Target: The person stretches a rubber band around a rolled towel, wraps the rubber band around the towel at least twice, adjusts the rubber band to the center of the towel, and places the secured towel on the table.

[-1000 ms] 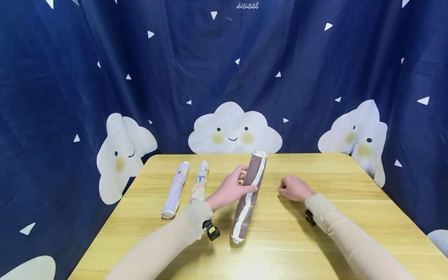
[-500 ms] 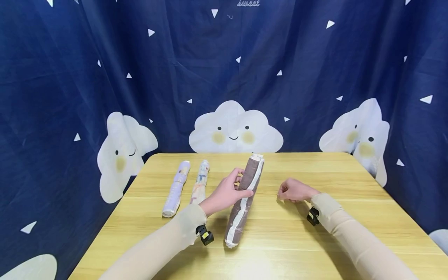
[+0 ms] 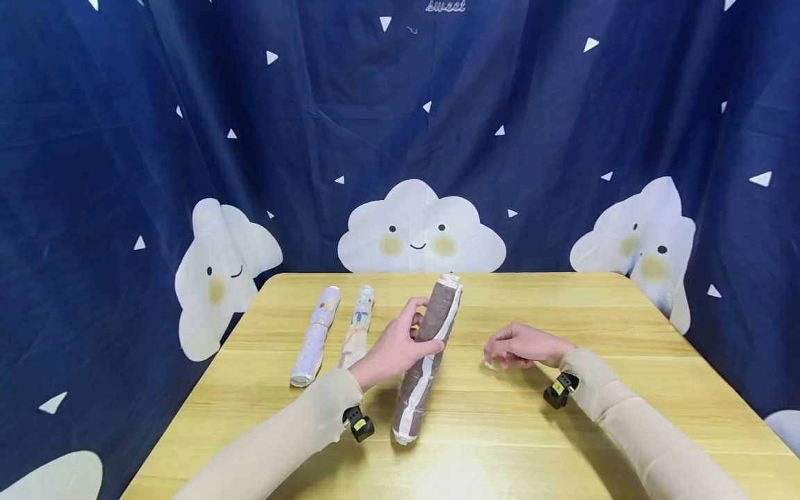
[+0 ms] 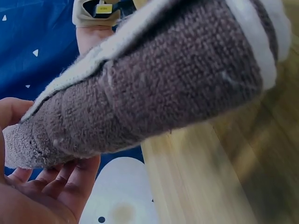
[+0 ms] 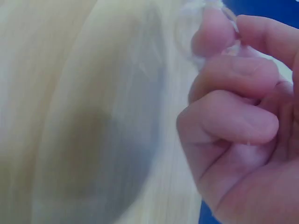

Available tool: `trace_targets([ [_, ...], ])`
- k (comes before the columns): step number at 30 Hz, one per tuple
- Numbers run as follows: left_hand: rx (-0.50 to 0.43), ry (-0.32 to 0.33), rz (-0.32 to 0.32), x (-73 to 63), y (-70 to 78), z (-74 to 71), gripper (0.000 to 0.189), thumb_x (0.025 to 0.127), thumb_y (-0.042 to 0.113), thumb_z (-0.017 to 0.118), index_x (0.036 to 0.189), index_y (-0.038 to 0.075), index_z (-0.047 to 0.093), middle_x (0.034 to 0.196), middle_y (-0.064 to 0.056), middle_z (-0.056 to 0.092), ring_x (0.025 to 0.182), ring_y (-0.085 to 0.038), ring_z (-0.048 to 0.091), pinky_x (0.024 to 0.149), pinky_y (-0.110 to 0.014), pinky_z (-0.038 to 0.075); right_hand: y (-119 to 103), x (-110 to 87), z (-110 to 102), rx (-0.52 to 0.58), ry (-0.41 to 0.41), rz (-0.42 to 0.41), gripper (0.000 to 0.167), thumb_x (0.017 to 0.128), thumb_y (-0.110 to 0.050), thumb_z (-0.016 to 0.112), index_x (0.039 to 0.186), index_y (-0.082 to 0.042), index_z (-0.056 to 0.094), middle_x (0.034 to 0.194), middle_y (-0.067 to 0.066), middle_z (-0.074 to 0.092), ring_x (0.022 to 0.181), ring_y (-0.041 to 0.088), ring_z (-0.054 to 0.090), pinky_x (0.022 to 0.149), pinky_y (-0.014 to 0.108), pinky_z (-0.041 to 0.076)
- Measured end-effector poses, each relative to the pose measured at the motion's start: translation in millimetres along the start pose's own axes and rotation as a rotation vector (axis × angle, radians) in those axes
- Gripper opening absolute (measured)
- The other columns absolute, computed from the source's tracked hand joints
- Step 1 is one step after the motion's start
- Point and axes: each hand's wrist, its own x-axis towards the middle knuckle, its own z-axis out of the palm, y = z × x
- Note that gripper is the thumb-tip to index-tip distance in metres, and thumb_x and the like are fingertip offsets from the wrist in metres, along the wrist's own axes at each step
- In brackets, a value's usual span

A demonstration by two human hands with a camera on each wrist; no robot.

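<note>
A rolled brown towel [image 3: 431, 375] with a white edge stripe stands tilted over the table in the head view. My left hand [image 3: 396, 347] grips its middle, thumb on the near side and fingers behind. The left wrist view shows the towel's [image 4: 154, 88] fuzzy weave close up. To the right and apart from the towel is my right hand [image 3: 521, 344]. Its thumb and index finger pinch a small pale rubber band [image 5: 184, 35], blurred in the right wrist view; the other fingers are curled.
Two more rolled towels lie at the left of the wooden table [image 3: 562, 430]: a lilac one [image 3: 315, 337] and a white patterned one [image 3: 358, 326], its near end partly behind my left hand. A navy curtain [image 3: 312, 104] with clouds hangs behind the table.
My left hand has drawn the brown towel a little leftward and toward me. My right hand has shifted slightly left, and the pale band shows more clearly at its fingertips.
</note>
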Motion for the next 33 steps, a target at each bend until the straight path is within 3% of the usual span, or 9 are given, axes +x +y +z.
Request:
trace_targets([
  [5, 0.054, 0.006, 0.018, -3.6, 0.9, 0.2, 0.069, 0.088, 0.030, 0.075, 0.144, 0.032, 0.035, 0.109, -0.002, 0.061, 0.094, -0.016, 0.064, 0.078, -0.035, 0.056, 1, 1.8, 3, 0.154, -0.043, -0.077, 0.035, 0.104, -0.012, 0.046, 0.130, 0.007, 0.060, 0.073, 0.013, 0.064, 0.047, 0.007, 0.039, 0.043, 0.021, 0.030],
  [8, 0.096, 0.008, 0.033, -5.8, -1.4, 0.9, 0.072, 0.087, 0.029, 0.076, 0.145, 0.033, 0.033, 0.107, -0.002, 0.061, 0.092, -0.016, 0.064, 0.077, -0.035, 0.056, 0, 2.8, 8, 0.216, -0.056, -0.096, 0.039, 0.105, -0.011, 0.044, 0.137, 0.007, 0.054, 0.074, 0.008, 0.066, 0.050, 0.007, 0.043, 0.045, 0.023, 0.033],
  [15, 0.156, 0.036, 0.051, -6.1, -8.5, 1.5, 0.073, 0.085, 0.026, 0.073, 0.145, 0.033, 0.031, 0.104, -0.004, 0.057, 0.083, -0.018, 0.061, 0.071, -0.034, 0.053, -6, 5.5, 19, 0.232, -0.084, -0.090, 0.034, 0.103, -0.006, 0.040, 0.129, 0.008, 0.057, 0.077, 0.008, 0.065, 0.055, 0.010, 0.054, 0.049, 0.026, 0.033],
  [21, 0.163, 0.041, 0.024, -7.9, -11.7, 2.1, 0.080, 0.085, 0.024, 0.071, 0.150, 0.037, 0.025, 0.121, -0.004, 0.062, 0.100, -0.018, 0.063, 0.083, -0.038, 0.053, -5, 6.3, 25, 0.130, -0.024, -0.084, 0.035, 0.098, -0.001, 0.038, 0.121, 0.007, 0.063, 0.083, 0.020, 0.065, 0.055, 0.011, 0.051, 0.048, 0.024, 0.034],
  [26, 0.131, 0.017, 0.028, -10.7, -14.5, 2.4, 0.075, 0.091, 0.036, 0.071, 0.150, 0.042, 0.024, 0.128, -0.004, 0.063, 0.111, -0.018, 0.064, 0.089, -0.040, 0.053, -3, 6.0, 28, 0.098, 0.007, -0.069, 0.037, 0.098, -0.001, 0.033, 0.123, 0.007, 0.060, 0.079, 0.015, 0.063, 0.054, 0.012, 0.047, 0.047, 0.024, 0.034],
  [31, 0.104, 0.008, 0.050, -9.7, -17.6, 2.5, 0.070, 0.093, 0.045, 0.069, 0.148, 0.045, 0.026, 0.124, 0.000, 0.064, 0.104, -0.014, 0.066, 0.087, -0.037, 0.054, -4, 6.1, 31, 0.090, 0.086, -0.018, 0.027, 0.099, -0.004, 0.045, 0.123, 0.008, 0.046, 0.078, 0.008, 0.059, 0.057, 0.013, 0.048, 0.049, 0.024, 0.040],
  [33, 0.105, 0.007, 0.053, -9.5, -18.5, 2.8, 0.069, 0.093, 0.046, 0.069, 0.147, 0.045, 0.026, 0.122, 0.001, 0.064, 0.101, -0.013, 0.066, 0.086, -0.036, 0.054, -5, 5.7, 32, 0.105, 0.136, 0.004, 0.030, 0.099, -0.007, 0.053, 0.122, 0.008, 0.041, 0.078, 0.010, 0.059, 0.059, 0.014, 0.050, 0.051, 0.024, 0.043],
])
